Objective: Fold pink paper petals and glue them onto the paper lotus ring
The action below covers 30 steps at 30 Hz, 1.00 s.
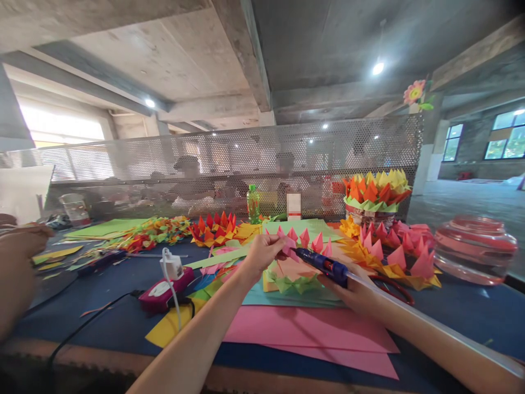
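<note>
My left hand point(262, 253) pinches a small pink folded paper piece point(289, 246) just above a paper lotus point(297, 262) with pink points and a green and orange base. My right hand point(356, 290) grips a blue glue gun point(324, 264), and its nozzle touches the pink piece held by my left hand. The lotus rests on a stack of teal, pink and yellow paper sheets point(303, 328) on the dark blue table point(102, 317).
A pink power strip point(164, 290) with a white plug and cables lies at left. Finished paper lotuses point(375, 197) and loose pink and yellow pieces point(394, 249) sit at right beside a glass jar point(476, 246). Another person's arm point(16, 257) is at far left. Perforated metal screen behind.
</note>
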### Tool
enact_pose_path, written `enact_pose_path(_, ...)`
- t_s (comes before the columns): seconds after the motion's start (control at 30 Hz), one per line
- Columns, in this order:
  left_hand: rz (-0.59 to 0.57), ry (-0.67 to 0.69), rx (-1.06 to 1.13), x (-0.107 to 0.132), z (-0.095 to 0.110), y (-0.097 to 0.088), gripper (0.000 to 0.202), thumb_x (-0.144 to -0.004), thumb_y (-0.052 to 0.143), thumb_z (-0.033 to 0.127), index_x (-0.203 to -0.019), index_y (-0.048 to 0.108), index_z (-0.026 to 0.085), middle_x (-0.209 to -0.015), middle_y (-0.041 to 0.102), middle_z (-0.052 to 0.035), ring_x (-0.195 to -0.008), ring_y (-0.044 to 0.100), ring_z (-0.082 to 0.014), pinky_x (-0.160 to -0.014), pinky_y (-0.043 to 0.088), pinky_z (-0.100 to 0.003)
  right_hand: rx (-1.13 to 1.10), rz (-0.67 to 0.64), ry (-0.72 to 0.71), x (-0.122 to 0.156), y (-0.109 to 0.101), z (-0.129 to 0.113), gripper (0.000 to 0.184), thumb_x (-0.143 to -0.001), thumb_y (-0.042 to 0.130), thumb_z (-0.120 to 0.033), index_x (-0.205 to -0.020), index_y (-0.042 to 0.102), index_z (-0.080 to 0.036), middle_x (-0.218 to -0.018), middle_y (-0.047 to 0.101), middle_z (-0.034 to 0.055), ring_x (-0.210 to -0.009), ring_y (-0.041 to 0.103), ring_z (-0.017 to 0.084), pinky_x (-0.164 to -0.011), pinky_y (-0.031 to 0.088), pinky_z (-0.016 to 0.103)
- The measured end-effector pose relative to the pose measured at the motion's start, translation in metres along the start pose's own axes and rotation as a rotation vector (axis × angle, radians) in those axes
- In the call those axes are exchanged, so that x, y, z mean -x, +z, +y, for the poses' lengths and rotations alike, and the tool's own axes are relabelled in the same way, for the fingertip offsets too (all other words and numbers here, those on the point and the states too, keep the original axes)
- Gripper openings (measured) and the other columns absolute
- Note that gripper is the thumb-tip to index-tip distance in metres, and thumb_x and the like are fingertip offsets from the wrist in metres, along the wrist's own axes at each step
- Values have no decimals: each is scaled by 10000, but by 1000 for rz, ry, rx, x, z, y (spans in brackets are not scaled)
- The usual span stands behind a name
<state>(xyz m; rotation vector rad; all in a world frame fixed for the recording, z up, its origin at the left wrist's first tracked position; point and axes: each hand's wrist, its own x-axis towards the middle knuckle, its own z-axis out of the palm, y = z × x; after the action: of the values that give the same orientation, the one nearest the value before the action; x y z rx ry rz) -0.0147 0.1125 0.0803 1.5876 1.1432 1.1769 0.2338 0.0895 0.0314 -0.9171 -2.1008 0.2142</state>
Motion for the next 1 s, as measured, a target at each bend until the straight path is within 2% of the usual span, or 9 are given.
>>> enact_pose_path(0.53,7,-24,5,0,2,0,311,-984,636,367,-1209,632,153,-1169,672,-82,-969,683,-206,-838,594,-405,-5,-28,-6,1,1,3,343,-965,547,-519,-813,594,-216,-746,654,0,-683,598,169,-622,450,273)
enact_pose_path(0.67,10,-19,11,1,3,0,309,-984,635,367,-1206,632,152,-1161,674,-80,-961,684,-204,-833,595,-401,-4,-16,6,1,2,4,359,-966,547,-514,-767,561,-215,-693,625,-10,-648,579,160,-587,425,267)
enact_pose_path(1.0,19,15,38,1,6,-3,306,-982,638,368,-1199,636,152,-1159,675,-79,-955,684,-202,-827,596,-396,-17,-29,7,1,0,3,331,-949,567,-526,-884,660,-215,-758,673,15,-711,620,194,-638,491,296)
